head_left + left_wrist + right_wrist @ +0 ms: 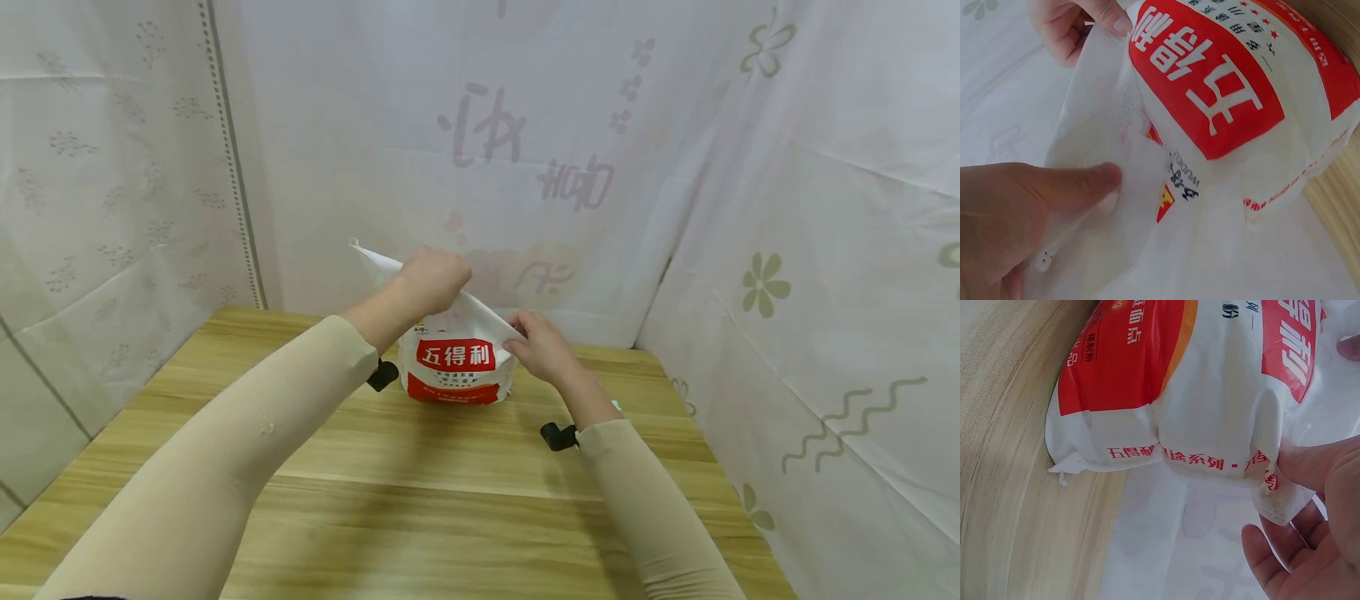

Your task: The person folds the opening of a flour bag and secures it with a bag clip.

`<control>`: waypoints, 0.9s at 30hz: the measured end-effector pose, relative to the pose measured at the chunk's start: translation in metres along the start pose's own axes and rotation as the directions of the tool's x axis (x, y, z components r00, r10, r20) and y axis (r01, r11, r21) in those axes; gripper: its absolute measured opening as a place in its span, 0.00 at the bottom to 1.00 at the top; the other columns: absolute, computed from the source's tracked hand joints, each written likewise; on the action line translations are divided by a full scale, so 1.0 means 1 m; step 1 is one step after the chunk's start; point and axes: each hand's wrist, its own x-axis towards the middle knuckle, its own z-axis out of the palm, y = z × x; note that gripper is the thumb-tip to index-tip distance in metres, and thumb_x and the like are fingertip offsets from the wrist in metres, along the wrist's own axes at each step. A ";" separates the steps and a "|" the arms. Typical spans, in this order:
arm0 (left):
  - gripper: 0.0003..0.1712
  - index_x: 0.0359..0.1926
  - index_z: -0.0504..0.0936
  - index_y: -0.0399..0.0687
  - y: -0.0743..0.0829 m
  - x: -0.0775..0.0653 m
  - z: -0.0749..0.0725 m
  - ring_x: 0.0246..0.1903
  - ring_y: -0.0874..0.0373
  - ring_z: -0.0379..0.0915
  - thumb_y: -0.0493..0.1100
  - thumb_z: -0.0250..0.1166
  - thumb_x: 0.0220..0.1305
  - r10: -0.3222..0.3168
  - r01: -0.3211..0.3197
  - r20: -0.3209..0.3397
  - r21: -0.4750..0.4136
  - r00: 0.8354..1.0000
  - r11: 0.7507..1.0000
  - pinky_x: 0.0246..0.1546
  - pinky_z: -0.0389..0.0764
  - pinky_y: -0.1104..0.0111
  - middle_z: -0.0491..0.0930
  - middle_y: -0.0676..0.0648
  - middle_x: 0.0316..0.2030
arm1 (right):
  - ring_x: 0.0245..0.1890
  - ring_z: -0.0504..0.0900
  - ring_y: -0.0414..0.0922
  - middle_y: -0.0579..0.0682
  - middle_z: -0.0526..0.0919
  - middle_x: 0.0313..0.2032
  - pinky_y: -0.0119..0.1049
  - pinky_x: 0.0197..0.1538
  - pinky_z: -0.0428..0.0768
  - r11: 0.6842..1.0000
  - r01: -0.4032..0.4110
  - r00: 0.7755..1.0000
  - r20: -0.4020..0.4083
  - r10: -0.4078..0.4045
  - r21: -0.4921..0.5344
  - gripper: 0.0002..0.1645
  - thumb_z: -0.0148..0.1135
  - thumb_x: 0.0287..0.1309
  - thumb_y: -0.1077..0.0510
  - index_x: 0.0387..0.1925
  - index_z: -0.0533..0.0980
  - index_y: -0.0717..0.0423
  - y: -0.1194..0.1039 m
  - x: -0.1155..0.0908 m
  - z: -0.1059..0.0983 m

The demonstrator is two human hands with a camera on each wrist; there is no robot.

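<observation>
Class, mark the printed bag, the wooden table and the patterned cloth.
Printed bag (455, 355): head view, front red label.
Wooden table (450, 517): head view, bare near part.
Patterned cloth (766, 285): head view, green flower, right.

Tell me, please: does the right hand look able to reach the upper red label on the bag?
Probably yes: the right hand pinches the edge of the bag close beside the upper red label, and nothing covers the label's front, though it would likely need to let go first.

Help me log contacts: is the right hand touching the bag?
Touching: in the right wrist view, the right hand pinches a corner of the bag.
</observation>
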 end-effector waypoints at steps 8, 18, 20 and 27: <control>0.08 0.50 0.88 0.46 -0.001 -0.004 -0.003 0.44 0.48 0.85 0.39 0.66 0.74 -0.040 0.039 0.051 0.015 0.998 0.999 0.51 0.90 0.50 0.89 0.45 0.45 | 0.56 0.81 0.57 0.59 0.80 0.56 0.58 0.63 0.83 1.000 -0.010 1.000 0.000 0.010 -0.012 0.14 0.66 0.76 0.59 0.57 0.78 0.59 -0.003 -0.001 0.000; 0.11 0.52 0.86 0.47 -0.003 -0.008 -0.004 0.43 0.49 0.83 0.41 0.70 0.70 -0.065 0.067 0.073 -0.032 0.995 0.997 0.51 0.89 0.52 0.89 0.46 0.46 | 0.56 0.81 0.56 0.59 0.80 0.56 0.57 0.63 0.82 1.000 0.003 1.000 0.001 -0.003 -0.023 0.14 0.66 0.77 0.58 0.58 0.78 0.59 -0.001 -0.001 0.002; 0.13 0.52 0.86 0.47 -0.004 -0.009 -0.006 0.43 0.49 0.83 0.42 0.72 0.69 -0.079 0.082 0.084 -0.037 0.993 0.996 0.51 0.89 0.53 0.89 0.46 0.46 | 0.57 0.81 0.56 0.59 0.80 0.56 0.57 0.63 0.82 1.000 0.006 1.000 -0.001 -0.006 -0.029 0.15 0.65 0.77 0.58 0.58 0.78 0.59 0.000 -0.001 0.003; 0.14 0.53 0.86 0.46 -0.007 -0.012 -0.007 0.44 0.50 0.82 0.44 0.69 0.69 -0.094 0.098 0.100 -0.037 0.991 0.995 0.50 0.89 0.53 0.88 0.45 0.45 | 0.56 0.81 0.56 0.59 0.80 0.56 0.56 0.61 0.84 1.000 0.004 1.000 0.007 -0.004 -0.009 0.14 0.66 0.77 0.58 0.57 0.78 0.59 0.001 -0.002 0.004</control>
